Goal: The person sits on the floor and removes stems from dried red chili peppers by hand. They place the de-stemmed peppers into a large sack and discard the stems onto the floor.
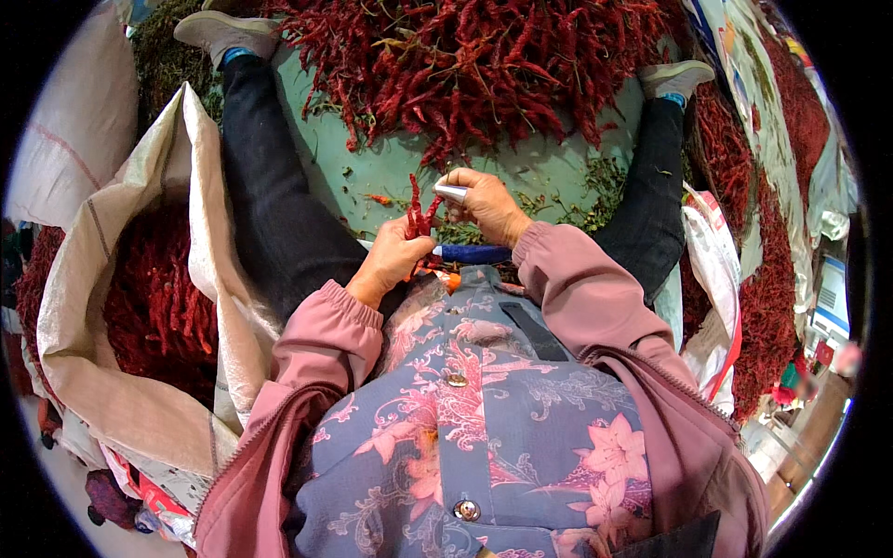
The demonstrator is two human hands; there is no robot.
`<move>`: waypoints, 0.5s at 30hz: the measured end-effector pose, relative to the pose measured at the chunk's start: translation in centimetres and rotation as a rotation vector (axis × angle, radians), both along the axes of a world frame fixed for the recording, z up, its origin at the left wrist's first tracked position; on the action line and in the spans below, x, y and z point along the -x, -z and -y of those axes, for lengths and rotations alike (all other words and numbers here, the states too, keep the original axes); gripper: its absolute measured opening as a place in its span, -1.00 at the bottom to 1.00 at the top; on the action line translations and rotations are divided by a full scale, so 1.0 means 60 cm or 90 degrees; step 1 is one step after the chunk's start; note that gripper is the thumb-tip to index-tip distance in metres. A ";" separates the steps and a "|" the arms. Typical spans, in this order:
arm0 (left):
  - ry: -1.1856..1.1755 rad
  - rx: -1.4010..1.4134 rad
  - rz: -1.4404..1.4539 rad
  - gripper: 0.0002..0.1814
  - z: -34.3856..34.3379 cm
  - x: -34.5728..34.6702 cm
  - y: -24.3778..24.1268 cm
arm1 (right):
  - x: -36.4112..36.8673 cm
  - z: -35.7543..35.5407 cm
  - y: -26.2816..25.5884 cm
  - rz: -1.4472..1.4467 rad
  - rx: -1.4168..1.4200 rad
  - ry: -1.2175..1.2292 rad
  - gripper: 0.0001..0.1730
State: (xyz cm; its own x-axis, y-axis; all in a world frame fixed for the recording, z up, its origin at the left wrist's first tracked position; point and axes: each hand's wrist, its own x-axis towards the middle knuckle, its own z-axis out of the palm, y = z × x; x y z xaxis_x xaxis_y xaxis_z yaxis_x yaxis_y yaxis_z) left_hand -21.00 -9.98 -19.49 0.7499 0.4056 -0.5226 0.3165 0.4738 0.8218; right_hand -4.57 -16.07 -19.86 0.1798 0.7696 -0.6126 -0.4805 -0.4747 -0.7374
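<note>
My left hand (394,252) grips a few dried red chillies (417,217), their ends pointing up past my thumb. Close beside it, my right hand (492,206) has its fingers pinched at the end of one of these chillies. A shiny metal finger cover (452,192) sits at the tips of my right hand; its exact fit on the finger is hard to make out. Beyond both hands lies a large heap of dried red chillies (474,70) on a pale green sheet (391,171). Green stems and bits (600,192) are scattered on the sheet near my right knee.
An open white woven sack (202,209) with red chillies (164,300) inside stands at my left. My outstretched legs (268,167) flank the heap. More chillies (760,335) and plastic sacking (715,272) lie at the right. A blue rod-like object (474,254) is by my lap.
</note>
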 end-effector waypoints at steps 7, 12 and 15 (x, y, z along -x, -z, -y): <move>0.039 0.088 -0.033 -0.74 -0.010 0.005 0.003 | -0.005 0.003 -0.020 0.184 0.007 -0.107 -0.90; 0.110 -0.025 0.003 -0.83 -0.005 0.009 -0.011 | -0.005 0.023 -0.080 -0.118 0.004 0.008 -0.89; 0.267 -0.211 0.003 -0.85 -0.006 0.011 -0.034 | -0.043 0.040 -0.116 -0.123 -0.039 0.083 -0.88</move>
